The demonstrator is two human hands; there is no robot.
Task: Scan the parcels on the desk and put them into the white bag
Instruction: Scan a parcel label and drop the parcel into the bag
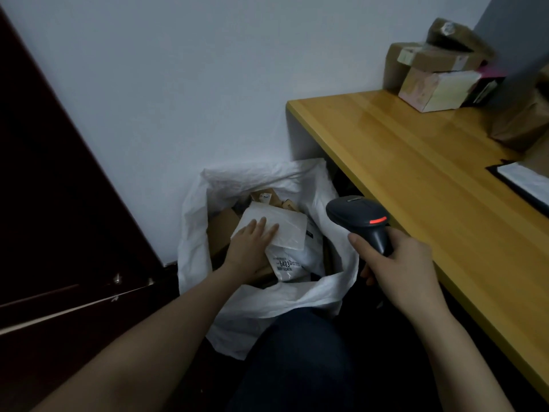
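A dark brown wooden door closes the left side, and the crumpled white plastic bag stands open on the floor between it and the desk, against the pale wall. Inside, on top of brown cardboard boxes, lies a flat white padded parcel, its long axis slanting from upper left to lower right. The left hand lies flat on it, fingers spread. The right hand grips a black handheld scanner, head aimed left over the bag. The yellow wooden desk has a broad bare front edge; stacked cardboard parcels crowd its far corner.
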